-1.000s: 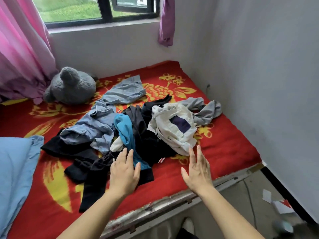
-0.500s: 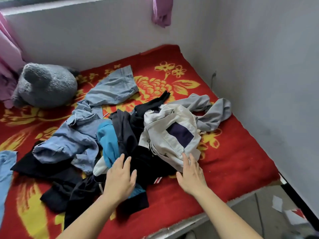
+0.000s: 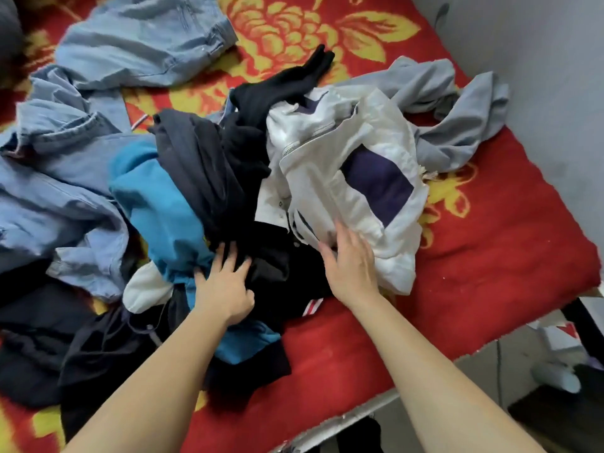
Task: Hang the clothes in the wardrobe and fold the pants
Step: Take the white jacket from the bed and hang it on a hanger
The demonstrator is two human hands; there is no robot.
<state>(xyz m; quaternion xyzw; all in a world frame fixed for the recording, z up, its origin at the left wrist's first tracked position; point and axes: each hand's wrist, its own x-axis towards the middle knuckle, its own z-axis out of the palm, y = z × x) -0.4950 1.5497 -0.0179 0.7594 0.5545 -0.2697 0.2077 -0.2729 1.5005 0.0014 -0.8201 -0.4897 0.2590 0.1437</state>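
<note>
A heap of clothes lies on the red flowered bed cover. In it are a white jacket with a dark purple patch, a teal garment, black garments, a grey top and light blue jeans with a blue denim piece at the left. My left hand rests with spread fingers on the black cloth beside the teal garment. My right hand touches the lower edge of the white jacket, fingers straight.
The bed's front edge runs diagonally at the lower right, with floor and scraps of paper beyond it. A grey wall borders the bed on the right.
The view has dropped and closed in on the heap. Both hands have moved forward onto the clothes, the left onto the black cloth, the right onto the white jacket.
</note>
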